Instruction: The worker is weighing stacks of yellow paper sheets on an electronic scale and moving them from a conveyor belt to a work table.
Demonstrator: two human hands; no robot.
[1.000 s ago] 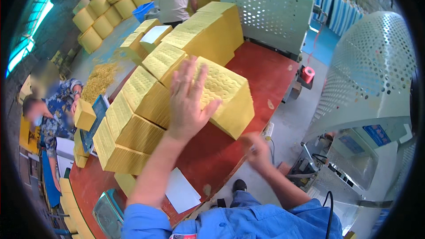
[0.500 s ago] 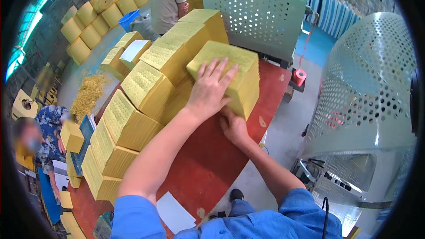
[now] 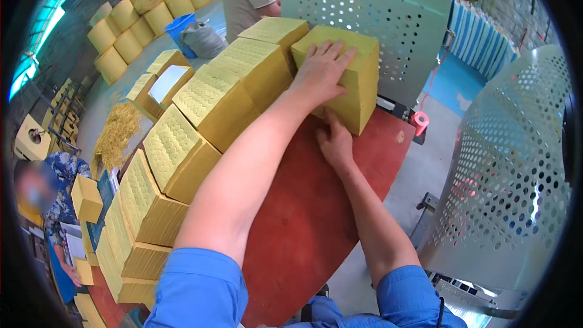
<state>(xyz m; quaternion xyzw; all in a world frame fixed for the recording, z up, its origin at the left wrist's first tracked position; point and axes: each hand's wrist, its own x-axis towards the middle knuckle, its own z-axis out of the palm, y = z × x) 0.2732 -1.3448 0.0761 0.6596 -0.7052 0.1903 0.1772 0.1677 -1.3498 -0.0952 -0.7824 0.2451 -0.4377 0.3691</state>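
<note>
A large squared stack of yellow paper [image 3: 362, 79] stands at the far end of the red table, beside the end of a row of similar stacks. My left hand [image 3: 325, 70] lies over its top, fingers spread, with the thumb bent down at the near edge. Low on the near side, my right hand [image 3: 335, 141] presses against the same stack, its thumb up and some fingertips hidden. The paper is held between both hands. Along the left runs the curved row of yellow paper stacks [image 3: 234, 112], with scalloped patterns on their upper faces.
The red tabletop [image 3: 297, 225] has its right edge beside a perforated metal guard [image 3: 504, 170]. A perforated panel [image 3: 358, 12] rises behind the stack. A pink roll [image 3: 419, 123] sits off the far right corner. A co-worker [image 3: 57, 188] is at the left; another person [image 3: 249, 0] is behind.
Both hands have moved the yellow paper stack away from me, toward the table's far end and up beside the row's last stack. My view has shifted along with it.
</note>
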